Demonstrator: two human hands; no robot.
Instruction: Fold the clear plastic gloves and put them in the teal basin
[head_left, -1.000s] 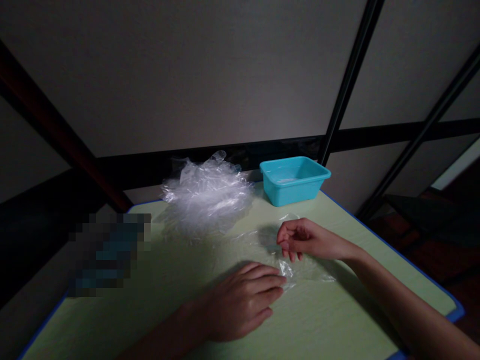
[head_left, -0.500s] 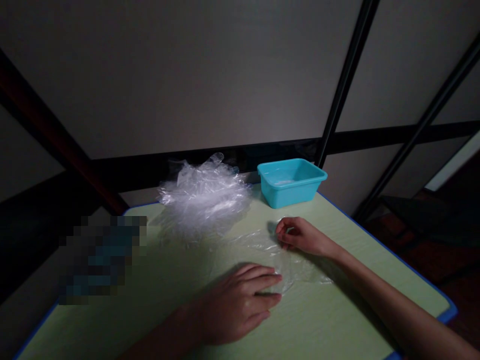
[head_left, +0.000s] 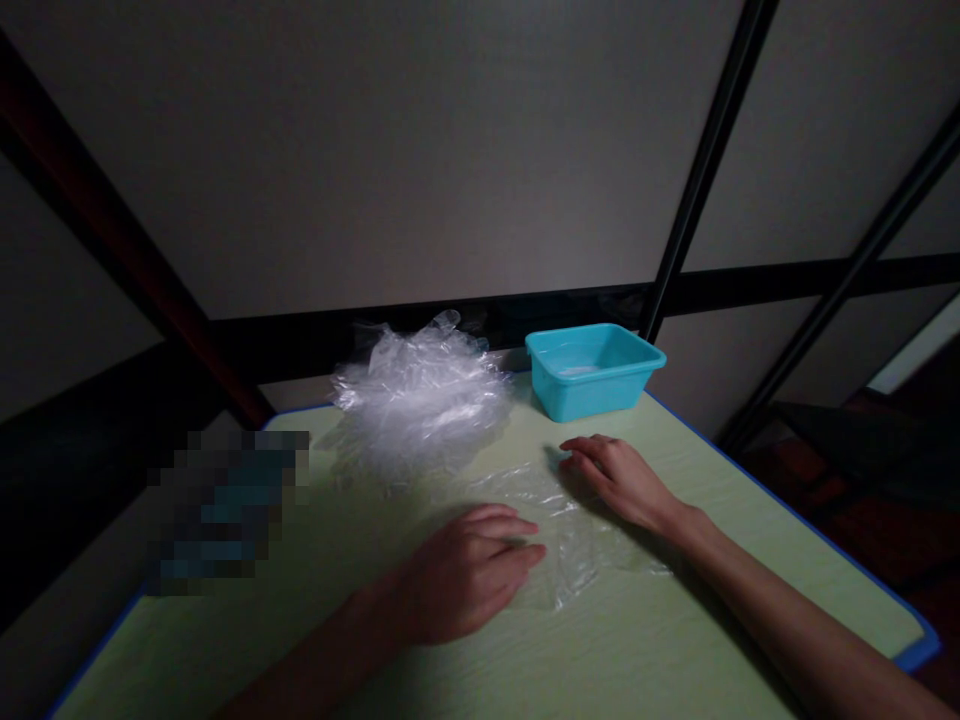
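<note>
A thin, clear plastic glove (head_left: 574, 545) lies spread and wrinkled on the pale green table; its outline is hard to follow. My left hand (head_left: 469, 570) is at its left side, palm down, fingers stretched out and a little apart. Across the sheet's upper right part rests my right hand (head_left: 619, 480), palm down with the fingers extended to the left. Whether either hand presses on the plastic or hovers just over it, I cannot tell. Beyond my left hand is a loose heap of clear disposable gloves (head_left: 427, 395), with finger-shaped tips sticking up.
A turquoise plastic basin (head_left: 592, 390) stands at the table's far right corner, with something pale inside. The table (head_left: 420, 670) has a blue edge and meets a panelled wall (head_left: 450, 150) at the back. Something pixelated (head_left: 232, 510) covers the left edge.
My right hand has uncurled its fingers and flattened out. My left hand has drawn slightly up and to the left, uncovering more of the plastic. The whole view has shifted a little.
</note>
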